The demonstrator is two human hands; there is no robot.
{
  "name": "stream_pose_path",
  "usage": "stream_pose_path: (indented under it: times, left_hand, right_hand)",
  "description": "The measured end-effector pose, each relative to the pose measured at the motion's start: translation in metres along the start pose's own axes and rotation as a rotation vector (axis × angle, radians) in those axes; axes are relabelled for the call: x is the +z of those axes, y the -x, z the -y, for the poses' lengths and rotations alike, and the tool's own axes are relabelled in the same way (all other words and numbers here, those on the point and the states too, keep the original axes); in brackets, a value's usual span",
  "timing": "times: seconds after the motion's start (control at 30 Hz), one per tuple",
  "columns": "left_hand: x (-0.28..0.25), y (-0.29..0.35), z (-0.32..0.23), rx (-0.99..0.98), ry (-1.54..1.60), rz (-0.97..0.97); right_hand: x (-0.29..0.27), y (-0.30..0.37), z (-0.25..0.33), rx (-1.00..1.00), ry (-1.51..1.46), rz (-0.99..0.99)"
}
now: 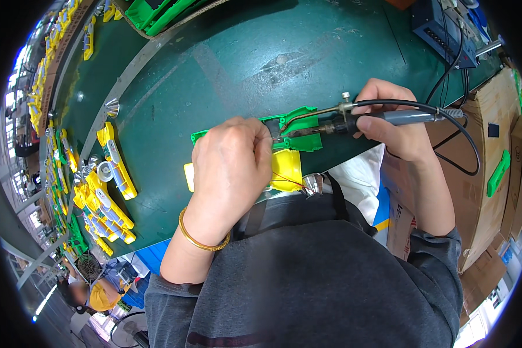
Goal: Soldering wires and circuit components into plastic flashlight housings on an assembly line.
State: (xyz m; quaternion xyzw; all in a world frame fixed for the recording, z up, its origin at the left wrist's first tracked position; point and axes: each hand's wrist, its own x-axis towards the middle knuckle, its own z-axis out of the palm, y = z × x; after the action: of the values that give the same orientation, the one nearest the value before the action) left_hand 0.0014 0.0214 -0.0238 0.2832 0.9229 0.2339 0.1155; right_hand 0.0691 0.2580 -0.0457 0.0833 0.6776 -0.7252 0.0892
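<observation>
One left hand pressing one green-yellow casing, one right hand gripping one soldering iron at 3 o'clock, one green bench

Yellow assemblies line the green bench at left; cardboard boxes stand at right.

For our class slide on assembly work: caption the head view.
Left hand steadies green-and-yellow plastic part while right hand applies soldering iron.

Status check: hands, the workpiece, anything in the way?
Left hand pressing green and yellow part. Right hand gripping soldering iron, tip at part. Nothing blocking.
</observation>
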Motion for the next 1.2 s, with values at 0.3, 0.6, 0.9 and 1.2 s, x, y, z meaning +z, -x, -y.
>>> stream_pose_path:
  times: [0.3,0.6,0.9,1.2]
  left_hand:
    - [0.001,-0.002,0.0,-0.016,-0.032,0.005]
    - [0.001,-0.003,-0.002,-0.002,-0.051,-0.012]
    - [-0.002,-0.004,-0.006,0.019,-0.122,-0.002]
    - [-0.004,-0.006,-0.01,0.003,-0.217,0.05]
  right_hand:
    - [0.002,-0.002,-0.006,-0.02,0.105,-0.014]
    - [0.005,-0.001,-0.004,-0.043,0.115,-0.006]
    - [0.002,0.009,-0.022,-0.13,-0.277,-0.19]
    - [0.061,0.0,-0.028,-0.244,-0.643,-0.41]
